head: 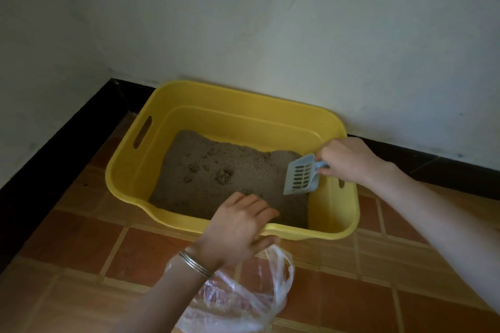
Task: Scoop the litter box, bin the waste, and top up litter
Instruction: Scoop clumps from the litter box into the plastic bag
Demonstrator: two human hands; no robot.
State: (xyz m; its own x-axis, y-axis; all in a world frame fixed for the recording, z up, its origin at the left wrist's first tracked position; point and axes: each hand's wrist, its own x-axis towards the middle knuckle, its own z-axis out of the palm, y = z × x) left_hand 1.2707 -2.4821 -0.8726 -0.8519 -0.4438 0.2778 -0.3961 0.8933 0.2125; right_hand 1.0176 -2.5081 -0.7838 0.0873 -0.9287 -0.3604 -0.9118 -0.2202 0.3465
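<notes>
Several dark clumps [224, 177] lie on the litter [216, 197] near the middle of the yellow litter box [243, 94]. The box stands on the tiled floor [351, 292], with its far side close to the wall [270, 21].

The right grip [349, 159] is closed round the handle of the blue scoop [300, 176], whose blade hangs tilted over the litter at the box's right end. The left grip [238, 227] lies on the box's near rim with its fingers almost straight, and it holds nothing that I can see. A clear plastic bag [238, 303] lies on the floor just in front of that rim. I cannot tell whether the thumb touches it.

To scoop well, I think the blade should enter the litter beside the clumps and slide under them. Then a gentle shake over the box lets the clean grains fall through the slots. The left grip on the rim should keep the box steady.

Behind the box's far side there is almost no room. The open way out is over the near rim, toward the bag, and its mouth should be spread first.
</notes>
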